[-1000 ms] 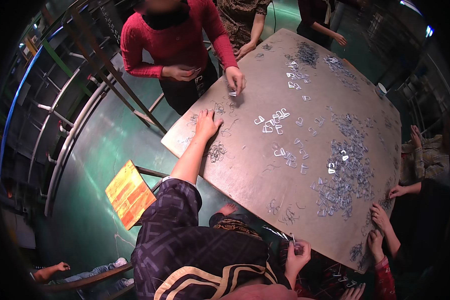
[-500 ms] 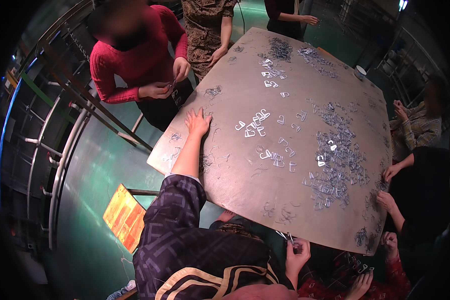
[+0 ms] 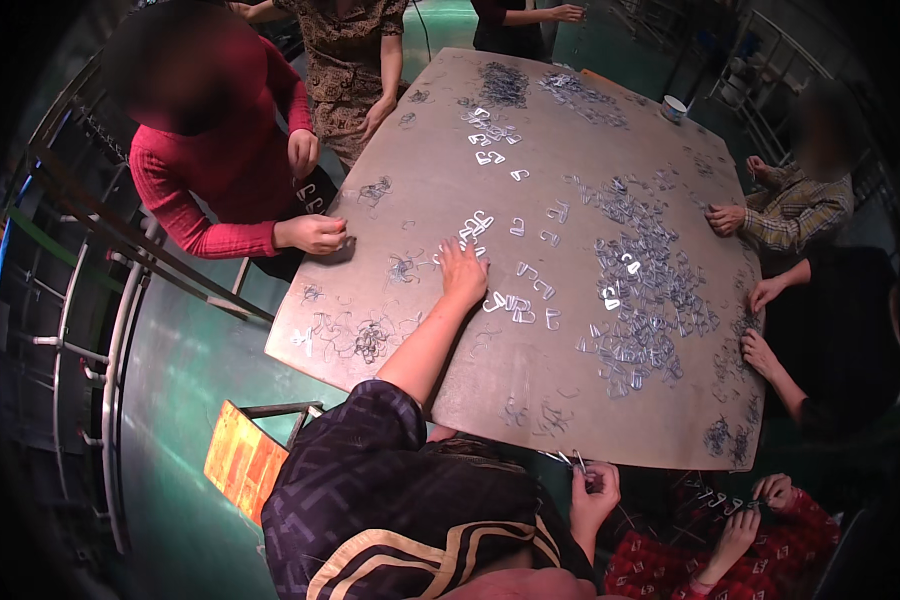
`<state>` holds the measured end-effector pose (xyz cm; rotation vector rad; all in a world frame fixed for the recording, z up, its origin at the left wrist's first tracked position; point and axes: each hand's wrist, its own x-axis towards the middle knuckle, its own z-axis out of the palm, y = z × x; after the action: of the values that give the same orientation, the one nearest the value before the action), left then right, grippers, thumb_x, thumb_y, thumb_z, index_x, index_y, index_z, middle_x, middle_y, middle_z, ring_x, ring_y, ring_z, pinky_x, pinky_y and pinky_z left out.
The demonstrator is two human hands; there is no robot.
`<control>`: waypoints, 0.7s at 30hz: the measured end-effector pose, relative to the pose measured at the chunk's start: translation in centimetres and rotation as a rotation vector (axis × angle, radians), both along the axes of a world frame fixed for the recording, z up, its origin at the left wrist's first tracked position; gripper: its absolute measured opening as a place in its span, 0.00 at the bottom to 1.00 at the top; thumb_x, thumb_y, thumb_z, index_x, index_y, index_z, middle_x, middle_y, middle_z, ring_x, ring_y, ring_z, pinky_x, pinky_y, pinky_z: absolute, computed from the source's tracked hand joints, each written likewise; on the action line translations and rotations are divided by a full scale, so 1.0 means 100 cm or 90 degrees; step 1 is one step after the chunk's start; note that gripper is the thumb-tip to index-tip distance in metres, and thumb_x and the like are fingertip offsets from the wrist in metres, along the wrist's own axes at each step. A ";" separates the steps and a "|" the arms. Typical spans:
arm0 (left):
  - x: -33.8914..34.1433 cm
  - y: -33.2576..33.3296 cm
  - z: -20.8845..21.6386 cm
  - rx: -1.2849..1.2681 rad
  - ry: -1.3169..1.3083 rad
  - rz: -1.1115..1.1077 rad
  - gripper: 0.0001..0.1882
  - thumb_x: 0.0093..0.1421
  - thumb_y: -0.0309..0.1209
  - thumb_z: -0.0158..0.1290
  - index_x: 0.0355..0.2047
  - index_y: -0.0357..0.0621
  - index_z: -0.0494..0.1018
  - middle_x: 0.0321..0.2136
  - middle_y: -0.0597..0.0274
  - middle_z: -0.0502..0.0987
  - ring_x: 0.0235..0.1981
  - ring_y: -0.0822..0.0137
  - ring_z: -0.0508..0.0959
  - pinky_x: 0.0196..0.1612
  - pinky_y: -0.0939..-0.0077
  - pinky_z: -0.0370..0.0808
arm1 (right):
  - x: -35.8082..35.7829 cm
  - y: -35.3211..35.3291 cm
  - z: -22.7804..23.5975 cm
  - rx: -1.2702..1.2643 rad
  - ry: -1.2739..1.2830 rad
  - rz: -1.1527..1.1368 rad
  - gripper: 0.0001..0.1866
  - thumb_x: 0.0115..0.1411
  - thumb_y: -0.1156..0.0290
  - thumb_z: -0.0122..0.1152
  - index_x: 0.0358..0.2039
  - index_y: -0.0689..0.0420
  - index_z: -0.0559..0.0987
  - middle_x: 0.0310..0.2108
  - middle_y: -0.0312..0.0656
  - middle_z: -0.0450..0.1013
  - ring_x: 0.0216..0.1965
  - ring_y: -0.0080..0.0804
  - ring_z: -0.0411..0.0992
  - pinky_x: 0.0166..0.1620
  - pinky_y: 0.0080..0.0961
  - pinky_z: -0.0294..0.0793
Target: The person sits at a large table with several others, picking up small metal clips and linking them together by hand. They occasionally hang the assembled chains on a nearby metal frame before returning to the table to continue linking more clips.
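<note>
My left hand (image 3: 460, 272) reaches over the table with its fingers spread, palm down. Its fingertips are at a small pile of shiny metal hooks (image 3: 478, 222), partly covering it. Low in the picture, by the table's near edge, my right hand (image 3: 594, 486) is closed on a slim metal piece with two prongs (image 3: 576, 461); its exact kind is too small to tell. Several loose hooks (image 3: 515, 307) lie right of my left forearm, and thin dark wire pieces (image 3: 370, 340) lie to its left.
A large heap of metal hooks (image 3: 645, 290) covers the right part of the brown table (image 3: 450, 395). Co-workers stand or sit around it, one in a red sweater (image 3: 205, 175) at the left. A white cup (image 3: 673, 109) stands far right; a wooden stool (image 3: 242, 455) is lower left.
My left hand has moved right, from the table's left edge to the pile of hooks. My right hand keeps its hold near the edge. The view has shifted a little.
</note>
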<state>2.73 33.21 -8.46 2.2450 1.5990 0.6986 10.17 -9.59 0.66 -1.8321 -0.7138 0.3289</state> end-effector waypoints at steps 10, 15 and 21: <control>-0.059 0.001 0.026 0.030 0.086 0.116 0.24 0.62 0.36 0.48 0.57 0.39 0.65 0.61 0.46 0.61 0.65 0.45 0.55 0.64 0.44 0.51 | -0.001 -0.002 -0.003 0.007 -0.020 -0.012 0.08 0.51 0.86 0.63 0.28 0.63 0.72 0.33 0.38 0.69 0.28 0.19 0.68 0.31 0.14 0.67; -0.083 -0.035 0.005 0.061 0.079 -0.052 0.19 0.60 0.29 0.47 0.51 0.38 0.71 0.56 0.44 0.66 0.61 0.45 0.61 0.61 0.53 0.59 | -0.002 -0.005 -0.013 -0.004 0.011 -0.013 0.08 0.49 0.85 0.64 0.27 0.64 0.74 0.32 0.42 0.71 0.29 0.25 0.71 0.31 0.17 0.71; -0.098 -0.125 0.038 -0.002 -0.003 -0.309 0.11 0.54 0.25 0.54 0.38 0.39 0.78 0.43 0.50 0.76 0.51 0.50 0.71 0.52 0.63 0.70 | 0.002 -0.005 -0.020 0.006 -0.007 0.017 0.08 0.48 0.85 0.64 0.27 0.63 0.74 0.32 0.42 0.72 0.28 0.24 0.71 0.30 0.18 0.71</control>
<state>-7.05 20.69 -4.63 2.4840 0.9811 0.5605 10.34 -10.09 -1.32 -1.8185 -0.7463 0.3321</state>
